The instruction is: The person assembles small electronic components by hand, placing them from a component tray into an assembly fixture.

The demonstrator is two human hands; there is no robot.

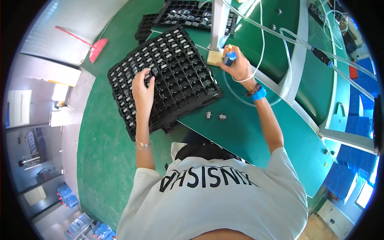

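My left hand (143,91) is over a large black tray (170,114) divided into many small pockets. Its fingers are curled, with a gap between thumb and forefinger, and nothing shows between them. Small silver-and-black parts (176,43) fill many pockets at the far and left sides; those nearer me at the right look bare. My right hand (240,67) grips a small blue cylinder with an orange tip (229,58), beside a pale yellow block (215,58). Two loose silver-and-black parts (208,115) lie on the green tabletop (248,130).
A white post (219,26) rises behind the yellow block. Pale tubing (262,52) loops round my right wrist and over the bench. Another black tray of parts (188,16) sits at the back. A red dustpan (98,50) stands far left; blue boxes (340,182) are stacked at right.
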